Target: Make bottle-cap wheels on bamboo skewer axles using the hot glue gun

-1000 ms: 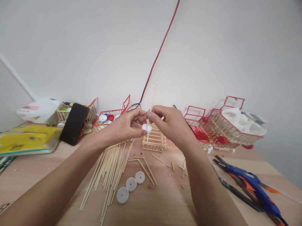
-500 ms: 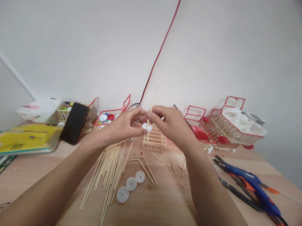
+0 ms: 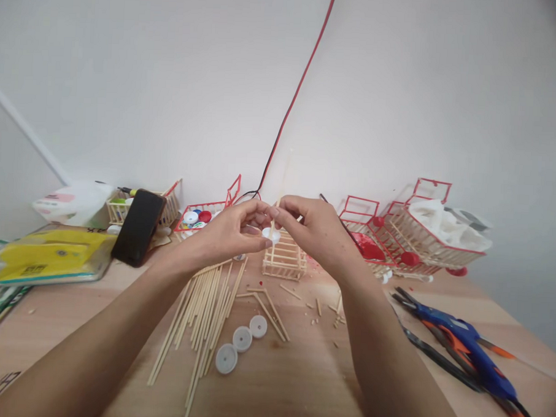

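My left hand (image 3: 246,224) is closed with its fingertips and thumb around a white bottle cap (image 3: 271,234). A thin wooden stick (image 3: 272,255) stands nearly upright at the cap and seems to pass through it. My right hand (image 3: 310,225) pinches this stick just above the cap, its fingertips almost touching the left ones. Directly behind and below the hands sits a small basket frame of glued sticks (image 3: 284,269), partly covered by them. Nearer to me lie three white bottle caps (image 3: 241,339) in a slanting row, beside a spread of loose wooden sticks (image 3: 204,316).
At right lie a blue glue gun (image 3: 466,339) and dark-handled pliers (image 3: 441,358). Small red-trimmed stick carts (image 3: 442,237) line the wall. On the left are a black phone (image 3: 138,227) and a yellow packet (image 3: 55,255). Short stick offcuts (image 3: 318,306) are scattered mid-table.
Almost nothing differs. Both hands keep the same hold on the cap and stick, and the view has shifted very slightly.
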{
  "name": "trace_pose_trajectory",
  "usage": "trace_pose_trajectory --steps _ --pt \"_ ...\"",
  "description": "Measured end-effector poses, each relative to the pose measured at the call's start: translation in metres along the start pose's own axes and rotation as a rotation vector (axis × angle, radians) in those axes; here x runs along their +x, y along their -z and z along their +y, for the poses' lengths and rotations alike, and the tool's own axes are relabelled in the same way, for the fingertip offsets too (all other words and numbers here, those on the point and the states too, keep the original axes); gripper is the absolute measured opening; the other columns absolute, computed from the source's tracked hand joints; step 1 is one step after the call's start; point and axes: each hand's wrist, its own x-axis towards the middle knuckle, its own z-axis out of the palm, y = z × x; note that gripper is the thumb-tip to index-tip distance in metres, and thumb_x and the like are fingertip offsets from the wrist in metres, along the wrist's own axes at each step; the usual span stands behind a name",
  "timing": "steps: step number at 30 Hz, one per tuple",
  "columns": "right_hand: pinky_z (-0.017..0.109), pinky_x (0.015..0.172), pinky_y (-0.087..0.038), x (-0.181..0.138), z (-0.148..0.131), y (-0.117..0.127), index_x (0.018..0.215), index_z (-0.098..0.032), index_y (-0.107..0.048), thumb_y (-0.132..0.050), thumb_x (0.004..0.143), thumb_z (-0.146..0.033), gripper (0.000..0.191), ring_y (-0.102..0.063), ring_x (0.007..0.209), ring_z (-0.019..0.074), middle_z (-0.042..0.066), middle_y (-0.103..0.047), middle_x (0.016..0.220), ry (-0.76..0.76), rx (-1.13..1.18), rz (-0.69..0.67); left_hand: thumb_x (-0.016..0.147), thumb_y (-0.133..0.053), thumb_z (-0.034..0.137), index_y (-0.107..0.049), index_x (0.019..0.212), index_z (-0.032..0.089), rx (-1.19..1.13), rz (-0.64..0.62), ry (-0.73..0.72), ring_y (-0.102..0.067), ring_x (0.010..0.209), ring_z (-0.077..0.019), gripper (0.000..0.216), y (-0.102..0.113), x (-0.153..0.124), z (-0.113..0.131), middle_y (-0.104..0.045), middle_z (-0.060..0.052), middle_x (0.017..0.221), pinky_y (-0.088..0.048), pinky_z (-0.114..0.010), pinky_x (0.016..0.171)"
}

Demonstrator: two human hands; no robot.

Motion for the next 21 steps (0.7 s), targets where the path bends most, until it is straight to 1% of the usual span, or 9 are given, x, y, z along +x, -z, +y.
trace_pose_trajectory --steps 11,17,21 --pt "0.023 0.055 -0.029 -0.0002 0.0002 0.0003 0.065 -0.017 -0.054 -0.049 0.09 -0.033 0.03 -0.043 0.058 0.0079 -0.004 -0.051 0.059 -0.008 0.008 -0.008 0.072 -0.063 0.016 -0.055 0.106 0.018 -0.001 0.002 -0.007 -0.056 0.092 -0.0153 0.035 -0.0001 0.0 0.0003 -0.057 -0.004 0.102 -0.045 -0.03 0.081" --pt "0.023 0.053 -0.028 -0.0005 0.0006 -0.0004 0.062 -0.017 -0.049 -0.049 0.09 -0.031 0.031 -0.04 0.057 0.0074 -0.005 -0.047 0.057 -0.009 -0.005 -0.006 0.071 -0.064 0.016 -0.055 0.105 0.018 -0.016 0.004 0.001 -0.056 0.092 -0.0152 0.036 0.0003 0.0003 0.0 -0.057 -0.004 0.103 -0.045 -0.031 0.082" --pt "0.023 0.053 -0.028 -0.0003 0.0006 -0.0005 0.063 -0.017 -0.05 -0.048 0.09 -0.031 0.03 -0.04 0.057 0.0076 -0.005 -0.047 0.057 -0.012 -0.009 -0.011 0.071 -0.064 0.017 -0.055 0.106 0.018 -0.015 0.012 0.004 -0.057 0.092 -0.0163 0.037 0.0003 -0.0004 0.0005 -0.057 -0.005 0.103 -0.046 -0.033 0.082"
